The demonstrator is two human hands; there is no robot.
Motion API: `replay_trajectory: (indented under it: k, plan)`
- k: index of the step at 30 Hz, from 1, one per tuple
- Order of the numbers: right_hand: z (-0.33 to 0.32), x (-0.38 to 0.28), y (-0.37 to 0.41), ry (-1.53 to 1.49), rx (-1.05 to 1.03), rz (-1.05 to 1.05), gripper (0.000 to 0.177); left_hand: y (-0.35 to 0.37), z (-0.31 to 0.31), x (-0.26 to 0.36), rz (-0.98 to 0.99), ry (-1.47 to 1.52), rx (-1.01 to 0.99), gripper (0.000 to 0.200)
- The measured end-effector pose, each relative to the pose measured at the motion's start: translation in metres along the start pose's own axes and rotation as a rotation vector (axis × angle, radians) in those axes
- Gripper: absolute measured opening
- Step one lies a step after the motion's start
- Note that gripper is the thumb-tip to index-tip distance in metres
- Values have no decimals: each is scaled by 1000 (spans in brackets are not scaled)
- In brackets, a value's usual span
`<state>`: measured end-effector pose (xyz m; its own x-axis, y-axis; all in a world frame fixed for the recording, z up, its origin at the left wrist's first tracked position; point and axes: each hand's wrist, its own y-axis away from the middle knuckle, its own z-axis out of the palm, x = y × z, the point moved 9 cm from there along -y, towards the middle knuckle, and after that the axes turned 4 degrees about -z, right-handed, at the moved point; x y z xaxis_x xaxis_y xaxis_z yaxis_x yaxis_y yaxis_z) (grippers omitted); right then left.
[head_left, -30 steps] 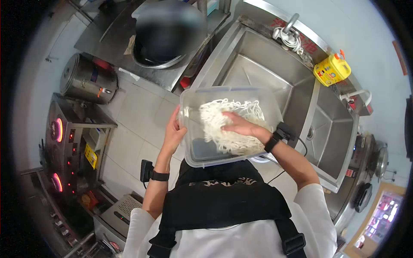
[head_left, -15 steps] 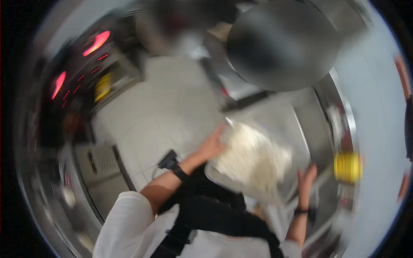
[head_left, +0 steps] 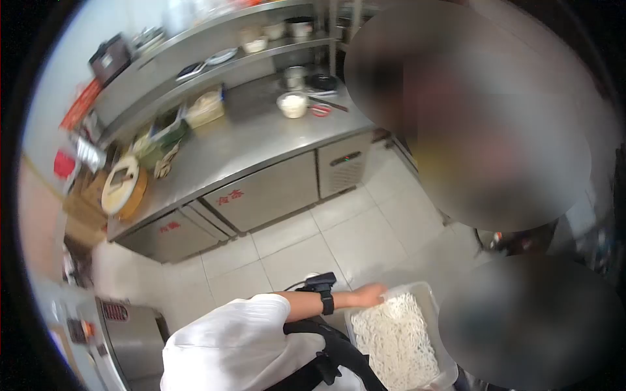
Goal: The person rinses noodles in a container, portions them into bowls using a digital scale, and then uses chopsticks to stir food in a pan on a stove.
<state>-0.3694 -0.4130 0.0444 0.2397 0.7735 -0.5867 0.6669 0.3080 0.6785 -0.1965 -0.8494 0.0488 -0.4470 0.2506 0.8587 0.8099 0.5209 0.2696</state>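
A translucent plastic tub [head_left: 431,296] full of white noodles [head_left: 394,342] is close to my body at the bottom of the view. My left hand [head_left: 370,295] is at the tub's upper left rim, its fingers curled over the edge and partly hidden. A black strap with a small device [head_left: 321,283] sits on my left wrist. My right hand is out of sight.
Across the tiled floor [head_left: 287,264] stands a steel counter [head_left: 241,140] with cabinet doors. On it are a bowl of white stuff [head_left: 293,105], a food container [head_left: 205,109] and a round board [head_left: 124,186]. A shelf [head_left: 280,47] runs above. Blurred patches hide the right side.
My view has swung round from the steel work surface to the counter and shelves. The noodle tub is still with my left hand. My right hand, open beside the tub before, has left the view.
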Motion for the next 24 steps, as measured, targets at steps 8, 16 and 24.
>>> replay_trajectory:
  k: [8,16,24]
  plan:
    - [262,-345,11,77,-321,-650,32,101,-360,-80,-48,-120,740,30]
    - [577,-495,-12,-130,-682,-384,18,375,-491,-246,-297,177,1419,22]
    - [838,-568,6,-170,-822,-282,18,452,-356,-332,-829,563,1525,23]
